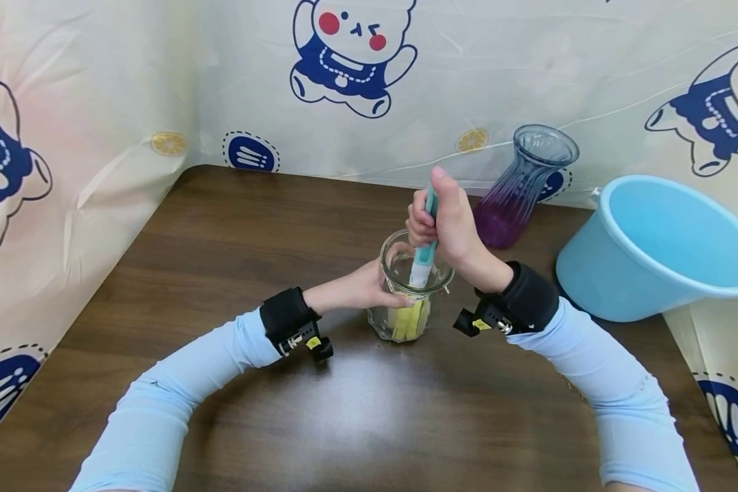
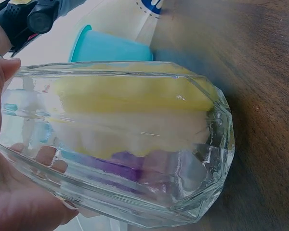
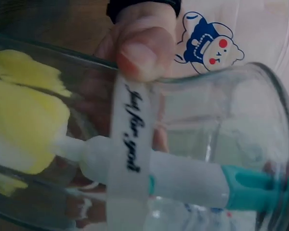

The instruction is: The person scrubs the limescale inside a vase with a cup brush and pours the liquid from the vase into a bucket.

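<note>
A clear faceted glass vase (image 1: 379, 325) stands on the table in the head view. My left hand (image 1: 359, 285) grips its neck from the left, thumb in front. Inside is a sponge bottle brush (image 1: 426, 255) with a teal and white handle; my right hand (image 1: 445, 222) holds the handle above the rim, thumb on top. The yellow and white sponge head (image 2: 135, 96) reaches along the lower part of the vase in the left wrist view. A white ribbon (image 3: 130, 134) with black lettering circles the neck in the right wrist view, the left thumb pressing near it.
A ribbed vase (image 1: 513, 198), blue above and purple below, stands behind my right hand. To the right is a light blue bucket (image 1: 627, 263). The brown wooden table (image 1: 234, 232) meets a printed cloth (image 1: 234, 61) at the back and sides.
</note>
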### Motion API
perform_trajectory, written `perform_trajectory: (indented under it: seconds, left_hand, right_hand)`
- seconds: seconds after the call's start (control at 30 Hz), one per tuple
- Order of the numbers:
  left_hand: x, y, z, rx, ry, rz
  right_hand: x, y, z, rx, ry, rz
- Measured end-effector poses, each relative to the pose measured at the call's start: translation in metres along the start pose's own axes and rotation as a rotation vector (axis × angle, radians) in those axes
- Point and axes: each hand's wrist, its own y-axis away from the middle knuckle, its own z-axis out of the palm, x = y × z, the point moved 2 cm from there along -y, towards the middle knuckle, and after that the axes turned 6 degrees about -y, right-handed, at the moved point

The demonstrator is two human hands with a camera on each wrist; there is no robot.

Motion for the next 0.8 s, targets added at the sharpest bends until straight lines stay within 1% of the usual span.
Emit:
perform_trajectory:
  seconds: [0.13,0.2,0.3,0.43,0.53,0.63,0.73,0.8]
  left_hand:
    - [0.001,-0.001,0.0,-0.007,0.028,-0.007]
    - [0.001,-0.001,0.0,-0.009,0.037,-0.004]
    - [0.001,-0.001,0.001,-0.005,0.027,-0.004]
    - [0.001,0.0,0.0,0.004,0.014,-0.002]
    - [0.001,0.0,0.0,0.009,0.015,0.016]
    - [0.001,0.0,0.0,0.013,0.015,0.039]
    - [0.001,0.0,0.0,0.0,0.041,0.044]
    - [0.001,0.001,0.0,-0.007,0.05,0.037]
  right_hand:
    - [0.001,0.0,0.003,-0.005,0.041,-0.001]
    - [0.0,-0.001,0.003,-0.001,0.044,0.002]
    - [-0.006,-0.002,0.004,0.014,0.017,0.007]
    - [-0.018,-0.005,0.003,0.057,-0.027,0.007]
    - [-0.03,-0.007,0.002,0.084,-0.046,-0.012]
    - [-0.043,-0.009,0.0,0.084,-0.06,-0.054]
    - [-0.054,-0.01,-0.001,0.083,-0.08,-0.101]
    - [-0.061,-0.009,-0.002,0.106,-0.089,-0.127]
